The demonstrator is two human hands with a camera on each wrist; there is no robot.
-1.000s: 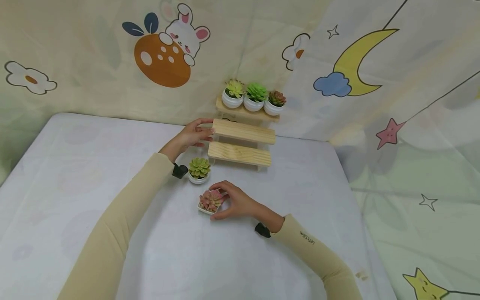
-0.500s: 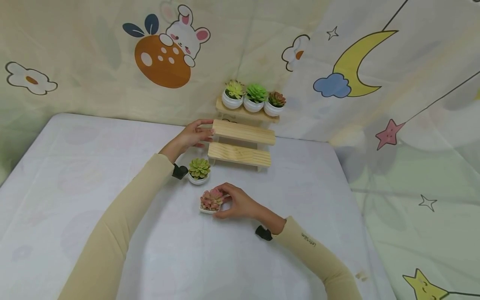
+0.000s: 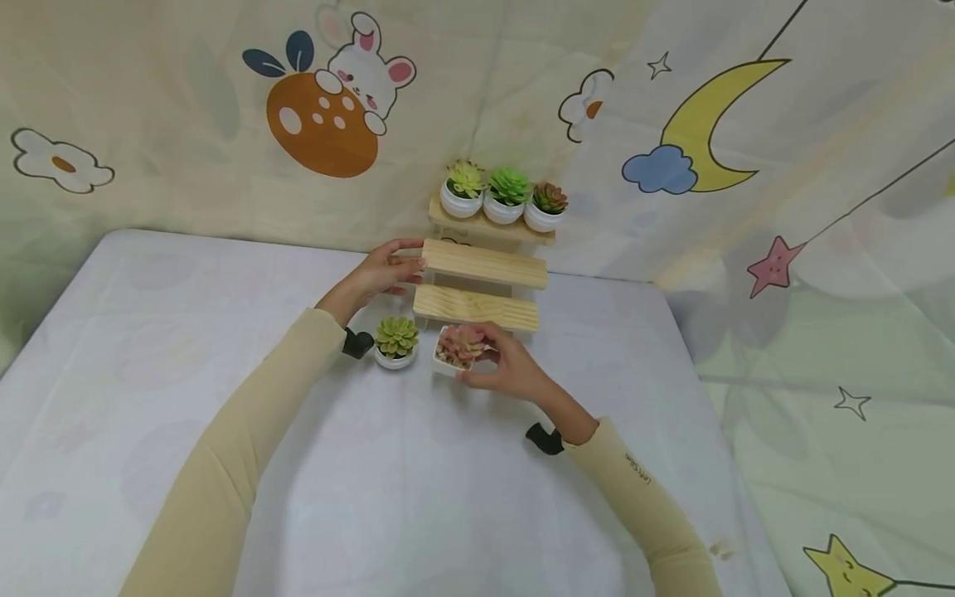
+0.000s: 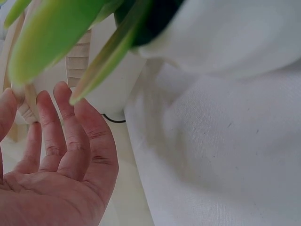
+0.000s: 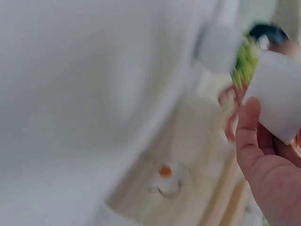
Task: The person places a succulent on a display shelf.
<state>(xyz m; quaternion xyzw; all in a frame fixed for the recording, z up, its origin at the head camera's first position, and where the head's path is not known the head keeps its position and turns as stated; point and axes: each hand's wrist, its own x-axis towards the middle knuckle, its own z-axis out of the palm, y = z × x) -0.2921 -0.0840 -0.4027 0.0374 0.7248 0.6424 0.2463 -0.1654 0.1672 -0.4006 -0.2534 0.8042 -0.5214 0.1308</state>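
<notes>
My right hand (image 3: 516,369) grips a pink succulent (image 3: 459,344) in a small white square pot, thumb and fingers on opposite sides. It hangs just in front of the bottom step of a three-step wooden plant stand (image 3: 485,264). In the right wrist view the white pot (image 5: 277,94) shows between thumb and fingers. At the left end of the stand's middle step, my left hand (image 3: 379,272) holds the board by its end. Right below that wrist a light-green succulent (image 3: 395,336) in a round white pot stands on the table; its leaves (image 4: 51,37) loom large in the left wrist view.
On the stand's top step sit three white-potted succulents: a yellow-green one (image 3: 466,179), a bright green one (image 3: 509,186) and a reddish one (image 3: 550,199). A printed cloth (image 3: 186,108) hangs behind the white-covered table (image 3: 358,497).
My right hand has lifted the pink succulent off the table and carried it forward and right, toward the bottom step. My left hand has stayed at the stand.
</notes>
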